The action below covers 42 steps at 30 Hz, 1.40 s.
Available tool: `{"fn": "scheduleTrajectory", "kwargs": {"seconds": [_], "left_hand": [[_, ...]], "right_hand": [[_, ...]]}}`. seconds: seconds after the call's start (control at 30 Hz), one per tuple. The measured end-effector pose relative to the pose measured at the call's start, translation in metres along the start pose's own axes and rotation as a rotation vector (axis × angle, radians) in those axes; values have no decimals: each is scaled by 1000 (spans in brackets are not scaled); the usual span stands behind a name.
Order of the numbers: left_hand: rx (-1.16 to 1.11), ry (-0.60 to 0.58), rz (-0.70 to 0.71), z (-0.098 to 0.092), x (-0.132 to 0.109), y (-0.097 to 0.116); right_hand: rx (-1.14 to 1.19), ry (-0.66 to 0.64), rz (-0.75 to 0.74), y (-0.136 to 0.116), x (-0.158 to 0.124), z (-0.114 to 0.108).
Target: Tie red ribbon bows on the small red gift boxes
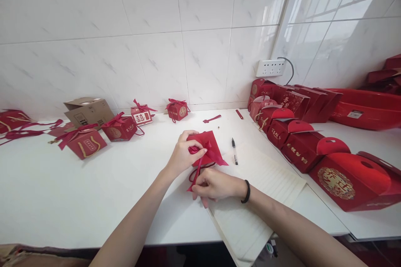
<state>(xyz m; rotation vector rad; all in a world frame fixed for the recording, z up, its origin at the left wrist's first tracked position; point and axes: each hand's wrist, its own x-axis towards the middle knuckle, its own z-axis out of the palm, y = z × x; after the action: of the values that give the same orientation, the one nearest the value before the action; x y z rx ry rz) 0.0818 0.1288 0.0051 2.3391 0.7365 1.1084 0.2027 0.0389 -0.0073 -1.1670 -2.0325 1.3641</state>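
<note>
pinching satiny ribbon point(218, 157) — left hand point(184, 153), right hand point(216, 183) — at a flat-topped red box point(209, 137)

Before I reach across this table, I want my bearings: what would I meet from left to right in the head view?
Brown cardboard box → white-fronted red box → small red box with round gold emblem → red box being handled → pen → white socket strip → red basin.

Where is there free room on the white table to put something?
Widest bare patch of the white table: left of the left forearm, before the gift boxes. Smaller: between the left hand and the small red box beyond it. Crowded: the right side, with red boxes and a red basin.
</note>
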Motion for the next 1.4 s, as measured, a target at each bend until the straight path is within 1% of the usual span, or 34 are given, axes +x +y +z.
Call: {"fn": "scheduleTrajectory", "kwargs": {"seconds": [0.1,0.17,0.2,0.23,0.27,0.33,0.37,0.4,0.43,0.5,0.57,0.67,0.77,0.97,1.1,1.23,1.3,1.4], "left_hand": [[0,-2,-8,0,1,-2],[-3,-6,-9,-1,1,-4],[-5,-7,-5,-1,1,-4],[-7,-11,2,-1,1,-4],[-8,-15,11,-1,1,-4],[-9,-27,35,-1,0,-3],[-9,-36,45,-1,0,-2],[-12,-45,53,-2,-1,-2],[-14,-50,58,-2,-1,-1],[-14,-55,65,-1,-2,1],[-5,-54,66,-1,-2,1],[7,-49,67,-1,-3,1],[5,-44,65,-1,-3,1],[1,-43,81,0,-3,0],[1,-45,85,0,-3,0],[-2,-54,88,0,-4,0],[-4,-56,89,0,-4,1],[-4,-61,79,-1,-4,1]], "right_hand": [[55,-43,-17,-1,-4,-2],[129,-79,-28,-5,-11,-10],[163,-41,-35,-7,-15,-15],[181,61,-53,-9,-19,-22],[166,218,-87,-11,-23,-29],[14,583,-180,-10,-29,-42],[-107,722,-227,-8,-30,-47],[-231,799,-264,-5,-30,-51],[-338,819,-290,-1,-29,-54],[-464,795,-326,7,-25,-55],[-493,786,-356,12,-20,-53],[-450,809,-359,15,-17,-50],[-383,798,-344,13,-18,-50],[-414,705,-334,9,-23,-52],[-374,664,-302,5,-25,-54],[-318,689,-287,5,-25,-55],[-373,713,-284,6,-25,-56],[-540,735,-281,8,-26,-56]]}}
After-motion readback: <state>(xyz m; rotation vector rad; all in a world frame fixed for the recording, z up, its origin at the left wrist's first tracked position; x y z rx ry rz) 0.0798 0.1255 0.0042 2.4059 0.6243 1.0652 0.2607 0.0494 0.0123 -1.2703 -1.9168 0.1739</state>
